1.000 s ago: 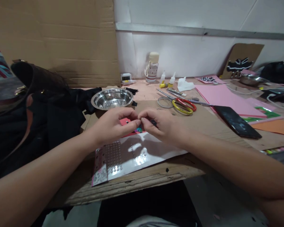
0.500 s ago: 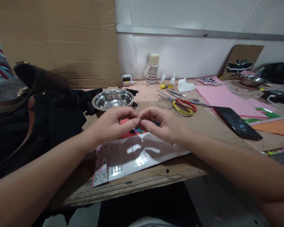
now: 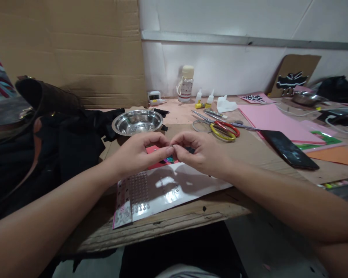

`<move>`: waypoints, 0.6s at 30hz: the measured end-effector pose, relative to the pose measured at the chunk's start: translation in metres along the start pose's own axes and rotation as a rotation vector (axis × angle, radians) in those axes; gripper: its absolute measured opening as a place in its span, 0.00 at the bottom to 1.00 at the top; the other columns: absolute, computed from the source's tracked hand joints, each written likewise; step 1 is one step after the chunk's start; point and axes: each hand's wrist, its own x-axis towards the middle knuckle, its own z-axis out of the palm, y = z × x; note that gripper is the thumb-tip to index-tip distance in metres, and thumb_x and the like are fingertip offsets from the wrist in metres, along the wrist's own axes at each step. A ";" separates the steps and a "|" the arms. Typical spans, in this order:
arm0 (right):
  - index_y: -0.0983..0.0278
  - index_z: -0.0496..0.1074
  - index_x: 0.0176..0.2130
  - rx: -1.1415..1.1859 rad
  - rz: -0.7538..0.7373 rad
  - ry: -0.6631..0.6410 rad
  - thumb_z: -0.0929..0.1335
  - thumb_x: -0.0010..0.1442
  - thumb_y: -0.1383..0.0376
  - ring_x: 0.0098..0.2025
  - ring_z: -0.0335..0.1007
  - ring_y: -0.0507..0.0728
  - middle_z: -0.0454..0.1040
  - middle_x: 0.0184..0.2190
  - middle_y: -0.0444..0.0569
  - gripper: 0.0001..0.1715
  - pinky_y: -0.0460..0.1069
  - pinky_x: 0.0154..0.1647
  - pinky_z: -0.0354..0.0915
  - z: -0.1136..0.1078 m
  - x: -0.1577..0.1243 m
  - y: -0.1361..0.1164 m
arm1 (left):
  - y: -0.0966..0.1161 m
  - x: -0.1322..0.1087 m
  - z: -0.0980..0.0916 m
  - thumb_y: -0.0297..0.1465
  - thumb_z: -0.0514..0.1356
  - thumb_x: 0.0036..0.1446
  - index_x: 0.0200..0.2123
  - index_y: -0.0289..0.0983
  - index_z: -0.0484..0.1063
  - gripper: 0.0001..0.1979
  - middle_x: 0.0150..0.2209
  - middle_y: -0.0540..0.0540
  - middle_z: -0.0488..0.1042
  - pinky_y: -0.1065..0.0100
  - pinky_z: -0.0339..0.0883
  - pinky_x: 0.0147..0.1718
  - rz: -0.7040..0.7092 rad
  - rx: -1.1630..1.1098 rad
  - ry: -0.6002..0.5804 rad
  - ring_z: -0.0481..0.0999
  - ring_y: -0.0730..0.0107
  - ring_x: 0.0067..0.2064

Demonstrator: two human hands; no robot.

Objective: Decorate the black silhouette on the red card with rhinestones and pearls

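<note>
My left hand (image 3: 143,152) and my right hand (image 3: 198,152) meet fingertip to fingertip over the table, each closed in a pinch. Whatever lies between the fingertips is too small to make out. Beneath them is a red sheet (image 3: 153,166), partly covered by my hands, with shiny pink and green bits (image 3: 170,159) and something black on it. Nearer to me lies a white sheet of stick-on gems (image 3: 188,193), with rows of clear round gems (image 3: 139,189) at its left end.
A steel bowl (image 3: 137,122) stands behind my left hand. Scissors (image 3: 224,130) with red and yellow handles, glue bottles (image 3: 210,99) and a drinking bottle (image 3: 186,85) are further back. To the right lie a phone (image 3: 289,148) and pink sheets (image 3: 278,121). Dark cloth (image 3: 72,143) fills the left.
My hands stay together in nearly the same place, with only a slight shift of the fingers. The whole view has moved a little.
</note>
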 end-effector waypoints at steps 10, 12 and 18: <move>0.65 0.74 0.35 -0.150 -0.024 -0.033 0.66 0.62 0.68 0.27 0.65 0.48 0.75 0.27 0.41 0.06 0.44 0.27 0.58 -0.003 0.000 -0.002 | -0.002 0.001 0.001 0.35 0.61 0.62 0.35 0.38 0.79 0.09 0.33 0.49 0.80 0.69 0.68 0.36 0.079 0.092 0.006 0.76 0.70 0.34; 0.65 0.74 0.35 -0.169 -0.033 -0.037 0.66 0.62 0.68 0.26 0.65 0.48 0.75 0.26 0.41 0.06 0.44 0.27 0.57 -0.002 0.000 -0.002 | -0.001 0.001 0.001 0.34 0.61 0.61 0.35 0.37 0.78 0.08 0.32 0.49 0.80 0.69 0.67 0.36 0.080 0.099 0.007 0.76 0.70 0.34; 0.64 0.73 0.36 -0.149 -0.027 -0.063 0.64 0.64 0.68 0.28 0.66 0.49 0.75 0.28 0.43 0.07 0.45 0.30 0.60 -0.002 0.000 0.000 | 0.001 0.000 0.001 0.35 0.60 0.61 0.32 0.38 0.78 0.10 0.30 0.50 0.79 0.69 0.66 0.35 0.071 0.130 0.004 0.76 0.69 0.33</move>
